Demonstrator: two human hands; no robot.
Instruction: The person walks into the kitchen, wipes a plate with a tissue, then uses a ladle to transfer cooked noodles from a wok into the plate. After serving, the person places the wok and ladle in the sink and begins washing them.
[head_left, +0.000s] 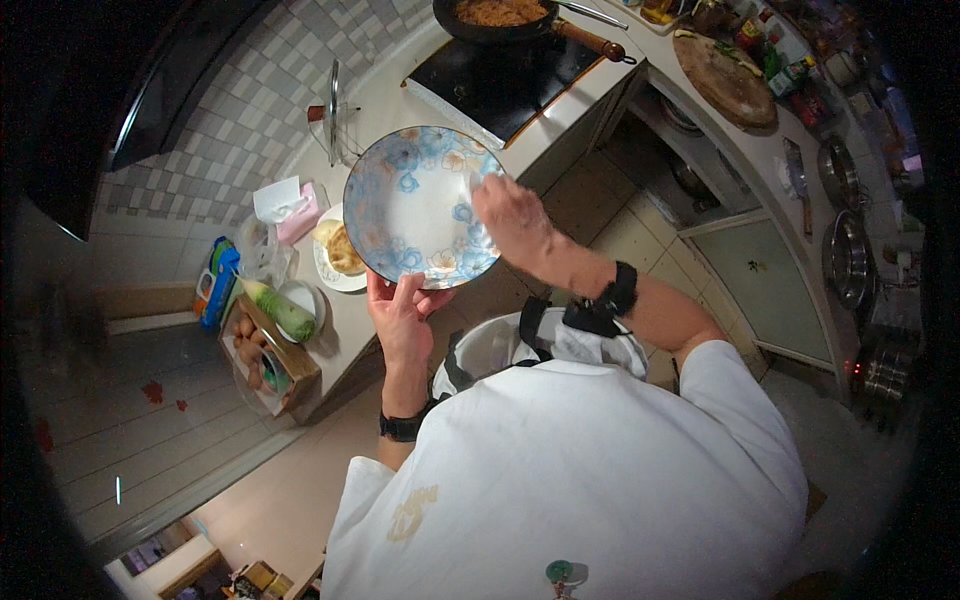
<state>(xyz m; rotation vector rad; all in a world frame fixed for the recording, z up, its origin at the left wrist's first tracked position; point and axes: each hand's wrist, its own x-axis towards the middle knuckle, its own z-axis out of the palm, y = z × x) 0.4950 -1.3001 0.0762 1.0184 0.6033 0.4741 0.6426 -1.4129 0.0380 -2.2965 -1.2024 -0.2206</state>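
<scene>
A round plate (427, 202) with a white middle and blue and orange flowers is held up before me, its inner face tilted toward me. My left hand (405, 307) grips its near rim from below, fingers partly hidden behind it. Over the plate's right side, my right hand (517, 217) is curled and slightly blurred. A small pale patch shows at its fingertips; whether it is something held or part of the plate's pattern is unclear. Behind the plate on the left, a white plate (324, 274) bears a browned flatbread (345, 251).
A black cooktop (502, 90) carries a pan (495, 30) of brown food, its wooden handle (592, 41) jutting right. On the left counter are a tissue pack (300, 214), a green radish (281, 309) and a box (292, 360) of eggs. A round cutting board (724, 82) lies right.
</scene>
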